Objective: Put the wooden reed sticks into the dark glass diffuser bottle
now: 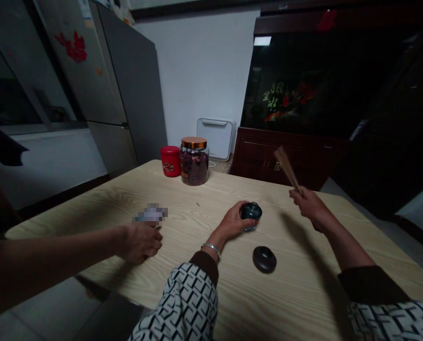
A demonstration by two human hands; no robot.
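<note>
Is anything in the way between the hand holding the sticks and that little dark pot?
Nothing visible. Only bare table lies between the right hand with its sticks and the pot, which the left hand grips. The dark round piece lies nearer, off to one side.

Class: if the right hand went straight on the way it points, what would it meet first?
Likely nothing on the table: the right hand points past its far edge toward the dark cabinet; depth unclear.
</note>
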